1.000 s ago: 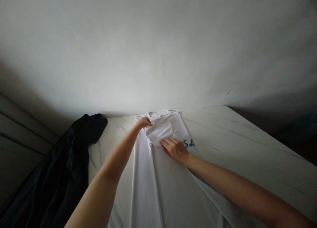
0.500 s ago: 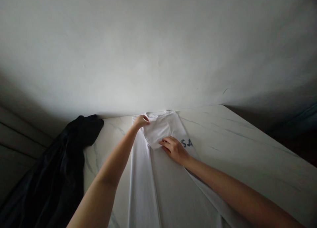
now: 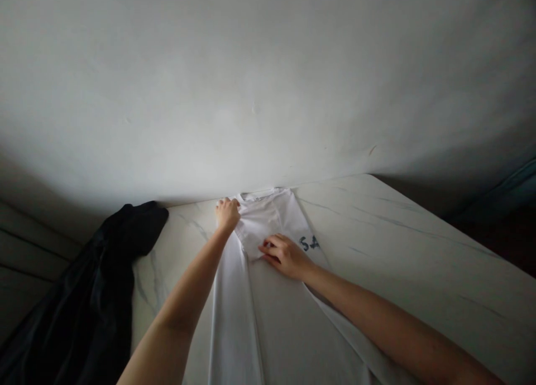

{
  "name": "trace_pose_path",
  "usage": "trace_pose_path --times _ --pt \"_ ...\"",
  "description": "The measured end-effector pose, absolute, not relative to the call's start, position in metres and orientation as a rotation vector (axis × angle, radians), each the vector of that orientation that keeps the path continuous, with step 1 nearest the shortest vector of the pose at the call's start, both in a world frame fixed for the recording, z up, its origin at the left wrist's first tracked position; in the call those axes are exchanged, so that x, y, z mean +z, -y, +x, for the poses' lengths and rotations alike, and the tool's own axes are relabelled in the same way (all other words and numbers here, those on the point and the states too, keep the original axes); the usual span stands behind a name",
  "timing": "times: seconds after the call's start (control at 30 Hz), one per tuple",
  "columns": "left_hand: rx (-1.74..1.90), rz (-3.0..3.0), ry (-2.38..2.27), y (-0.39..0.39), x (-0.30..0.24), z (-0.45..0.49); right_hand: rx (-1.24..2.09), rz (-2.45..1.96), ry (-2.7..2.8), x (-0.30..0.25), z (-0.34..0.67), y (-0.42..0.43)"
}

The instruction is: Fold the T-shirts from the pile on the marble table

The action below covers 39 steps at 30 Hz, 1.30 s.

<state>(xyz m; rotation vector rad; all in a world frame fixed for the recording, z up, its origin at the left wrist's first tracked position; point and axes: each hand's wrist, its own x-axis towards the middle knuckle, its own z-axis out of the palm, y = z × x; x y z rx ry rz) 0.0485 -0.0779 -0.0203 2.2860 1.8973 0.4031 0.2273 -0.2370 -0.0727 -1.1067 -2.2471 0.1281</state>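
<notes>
A white T-shirt (image 3: 288,329) lies lengthwise on the table, its collar toward the wall and its left side folded inward in a long strip. Dark letters show on its right part, partly covered by my arm. My left hand (image 3: 228,213) is closed on the cloth at the shoulder, left of the collar; its fingertips are partly hidden. My right hand (image 3: 285,255) pinches the lower edge of the folded sleeve (image 3: 257,226), which lies across the chest of the shirt.
The marble-patterned table (image 3: 402,251) meets a plain pale wall (image 3: 251,95) at the back. A black garment (image 3: 104,279) is heaped along the left side and hangs toward the near left corner. The table's right edge slants toward me.
My left hand has shifted slightly left and turned, its fingers now curled over the shoulder cloth. The right hand keeps its pinch on the sleeve edge. The view has shifted a little.
</notes>
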Motion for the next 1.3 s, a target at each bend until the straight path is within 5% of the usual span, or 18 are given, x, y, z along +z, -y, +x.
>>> trace_pose_path --times 0.17,0.4,0.83,1.3 --pt "0.397 2.663 -1.508 0.113 -0.033 0.085 0.333 -1.33 2.005 -0.063 0.246 0.203" --pt "0.293 2.674 -1.598 0.151 -0.072 0.082 0.289 -1.665 2.26 -0.046 0.259 0.118" --pt "-0.154 2.619 -1.332 0.184 -0.042 0.054 0.232 -1.855 2.298 -0.065 0.255 0.112" --pt "0.344 2.999 -1.001 0.217 -0.042 0.016 0.162 -1.487 2.298 -0.071 0.232 0.125"
